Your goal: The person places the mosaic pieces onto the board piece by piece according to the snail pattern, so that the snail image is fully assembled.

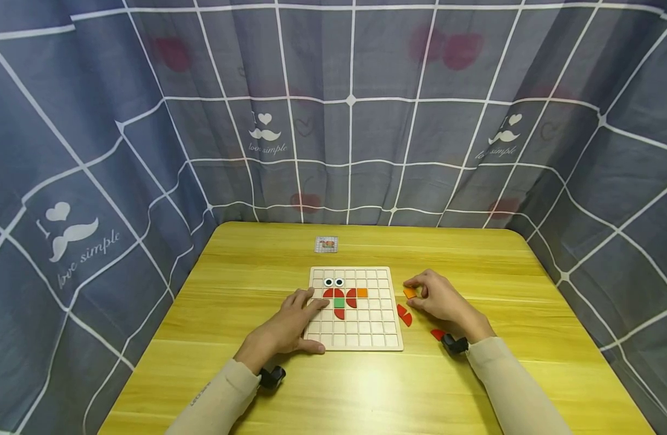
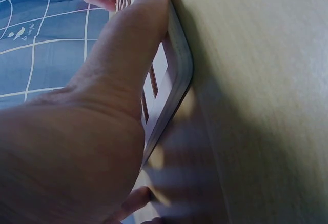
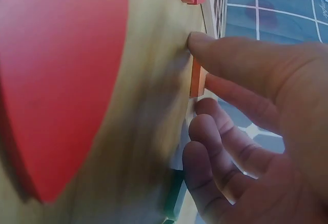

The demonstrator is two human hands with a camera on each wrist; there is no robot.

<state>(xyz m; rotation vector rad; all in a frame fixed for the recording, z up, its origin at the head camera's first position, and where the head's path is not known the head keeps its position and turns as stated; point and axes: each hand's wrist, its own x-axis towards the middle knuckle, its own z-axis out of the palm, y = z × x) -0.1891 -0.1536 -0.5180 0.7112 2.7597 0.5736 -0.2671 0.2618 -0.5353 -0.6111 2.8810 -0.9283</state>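
A pale wooden grid board [image 1: 374, 331] lies on the table, bearing two white eye discs [image 1: 334, 282], several red quarter-round tiles [image 1: 340, 314], a green square tile [image 1: 339, 302] and an orange square tile [image 1: 362, 292]. My left hand [image 1: 290, 320] rests over the board's left edge, fingers spread and thumb by the near left corner; the thumb presses the rim in the left wrist view. Right of the board, my right hand [image 1: 442, 299] pinches another orange square tile [image 3: 198, 78] between thumb and index finger, close to the table; its other fingers are loosely bent.
Loose red quarter-round tiles [image 1: 405, 315] lie between the board and my right hand, and another red tile [image 3: 61, 75] is near my right wrist. A green piece [image 3: 175, 196] shows below the fingers. Behind the board lies a small picture card [image 1: 326, 244]. A grid-patterned curtain [image 1: 322, 133] surrounds the table.
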